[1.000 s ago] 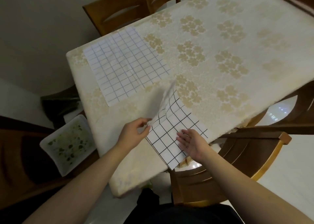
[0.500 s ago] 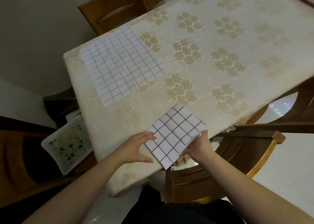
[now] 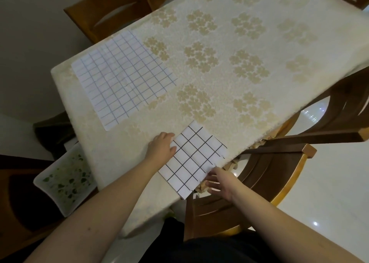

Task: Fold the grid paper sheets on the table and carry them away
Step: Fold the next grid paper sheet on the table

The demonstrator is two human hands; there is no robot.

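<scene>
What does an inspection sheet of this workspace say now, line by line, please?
Surface: table under a cream cloth with a flower pattern.
Job's things: folded grid sheet lies at the near table edge; unfolded grid sheet lies flat near the far left corner.
Clutter: nothing seen on the table.
Hands: left hand rests with straight fingers on the folded sheet's left edge; right hand touches its near right edge, fingers spread.
Cables: nothing seen.
Surroundings: wooden chairs around the table; white tray with green bits beside it, lower left; glossy pale floor.
</scene>
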